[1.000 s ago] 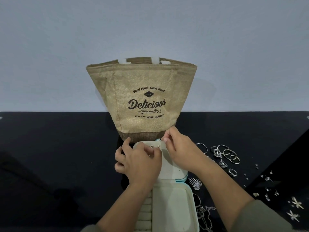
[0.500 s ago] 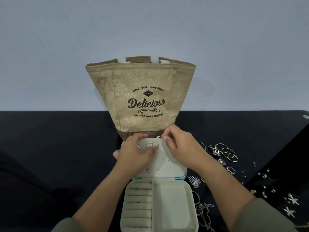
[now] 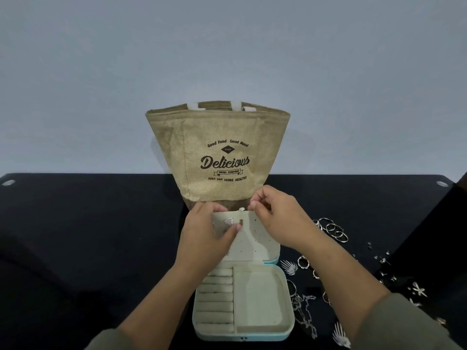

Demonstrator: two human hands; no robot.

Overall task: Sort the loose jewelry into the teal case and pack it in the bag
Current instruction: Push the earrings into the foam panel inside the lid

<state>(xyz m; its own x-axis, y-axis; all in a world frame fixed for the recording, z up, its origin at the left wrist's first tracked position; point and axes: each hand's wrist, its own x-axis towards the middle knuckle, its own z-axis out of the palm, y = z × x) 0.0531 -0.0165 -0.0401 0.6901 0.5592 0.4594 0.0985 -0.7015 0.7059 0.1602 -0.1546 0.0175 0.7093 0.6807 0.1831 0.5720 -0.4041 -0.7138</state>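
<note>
— What place are we standing in?
— A plain room: a black table (image 3: 75, 223) is sitting against a bare grey wall (image 3: 227, 46) at twelve o'clock, jewelry (image 3: 334, 231) lying loose at three. Home or studio, cannot tell.

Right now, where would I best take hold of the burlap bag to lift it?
By the white handles at the rim, from above: the burlap bag stands upright, mouth open, and its flaring sides likely offer no easy pinch.
</note>
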